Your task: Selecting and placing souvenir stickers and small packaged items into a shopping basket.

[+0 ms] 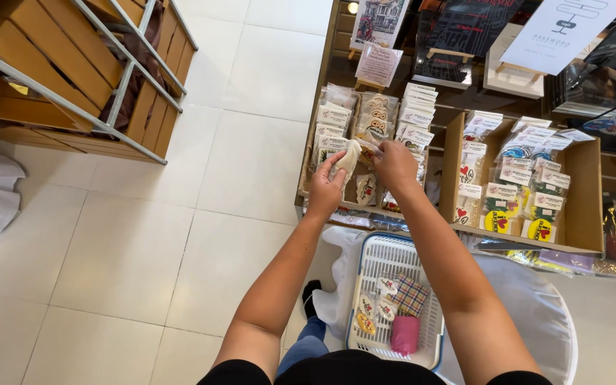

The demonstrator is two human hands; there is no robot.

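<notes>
Left hand (327,184) and right hand (395,162): both gripping one small clear-wrapped cream packet (348,158), held above the wooden display tray (306,171) of similar wrapped packets. Below, on a white-covered stool (536,314): white slatted plastic basket (386,260) holding wrapped pieces, checked cloth and a pink item (405,334).

Two hands, the left hand (327,187) and right hand (394,163), held one packet (349,157). One white basket (383,260) contained four small packets (377,309), one checked cloth (412,295) and one pink item (405,334). Two display boxes (583,207) stood on the counter.
</notes>
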